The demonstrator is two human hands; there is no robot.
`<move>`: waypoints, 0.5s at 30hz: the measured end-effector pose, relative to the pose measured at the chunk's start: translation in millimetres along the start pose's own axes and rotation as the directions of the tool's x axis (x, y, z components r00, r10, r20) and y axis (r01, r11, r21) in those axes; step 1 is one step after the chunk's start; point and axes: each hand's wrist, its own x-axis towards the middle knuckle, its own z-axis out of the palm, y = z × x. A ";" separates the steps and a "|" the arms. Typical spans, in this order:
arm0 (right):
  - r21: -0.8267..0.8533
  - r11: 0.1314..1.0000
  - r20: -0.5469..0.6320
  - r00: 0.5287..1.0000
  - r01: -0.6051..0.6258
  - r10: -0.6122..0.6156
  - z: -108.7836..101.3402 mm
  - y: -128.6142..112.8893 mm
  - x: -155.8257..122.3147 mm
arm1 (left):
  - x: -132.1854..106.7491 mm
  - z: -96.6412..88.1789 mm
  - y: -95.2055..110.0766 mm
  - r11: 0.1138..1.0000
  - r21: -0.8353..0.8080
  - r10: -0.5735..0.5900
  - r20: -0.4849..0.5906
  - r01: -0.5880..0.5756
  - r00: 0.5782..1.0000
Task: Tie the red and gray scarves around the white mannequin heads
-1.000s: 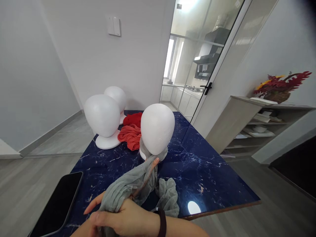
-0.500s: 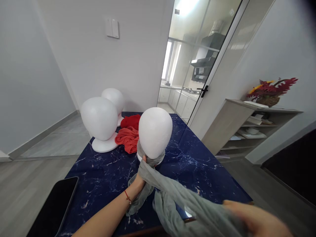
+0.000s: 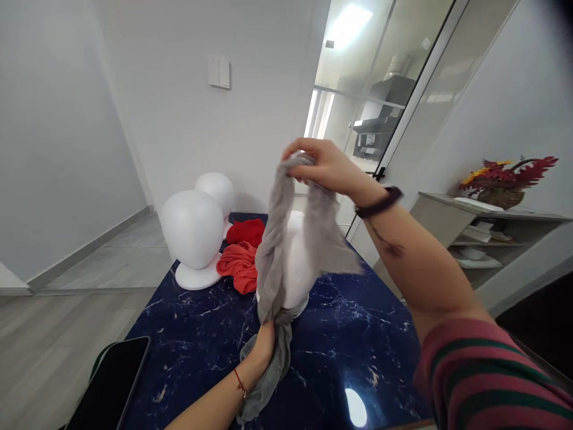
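A grey scarf (image 3: 274, 239) runs from the table up over the nearest white foam head (image 3: 295, 275), hiding most of it. My right hand (image 3: 320, 164) is raised above that head and pinches the scarf's upper end. My left hand (image 3: 262, 349) is low in front of the head's base, closed round the scarf's lower part, with its loose end hanging down past my wrist. Both hands keep the cloth stretched upright.
Two more white foam heads (image 3: 192, 230) (image 3: 218, 188) stand at the far left of the dark blue marble table (image 3: 197, 334). Orange and red scarves (image 3: 242, 260) lie beside them. A black phone (image 3: 110, 382) rests at the near left edge. Shelves with flowers (image 3: 505, 173) stand right.
My right hand has swung up from low right to above the nearest head, lifting the grey scarf over it. My left hand stays at the head's base, gripping the scarf.
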 end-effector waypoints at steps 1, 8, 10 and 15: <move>-0.020 1.000 0.022 1.000 0.009 -0.008 8.7 13.8 27.9 | 0.5 -0.2 0.8 1.000 -0.024 -0.004 -0.003 0.004 1.000; -0.238 0.842 0.084 0.853 -0.484 0.514 54.7 150.5 53.7 | -1.3 0.6 3.7 0.989 -0.145 -0.014 0.053 0.021 0.998; -0.246 0.760 -0.006 0.785 -0.602 0.620 52.7 178.0 16.8 | 0.2 0.6 -0.8 0.995 -0.082 0.063 0.089 -0.056 0.994; -0.174 0.634 -0.114 0.655 -0.754 0.747 36.7 215.1 -94.5 | 6.0 -0.4 -12.6 0.987 0.083 0.135 0.043 -0.138 0.990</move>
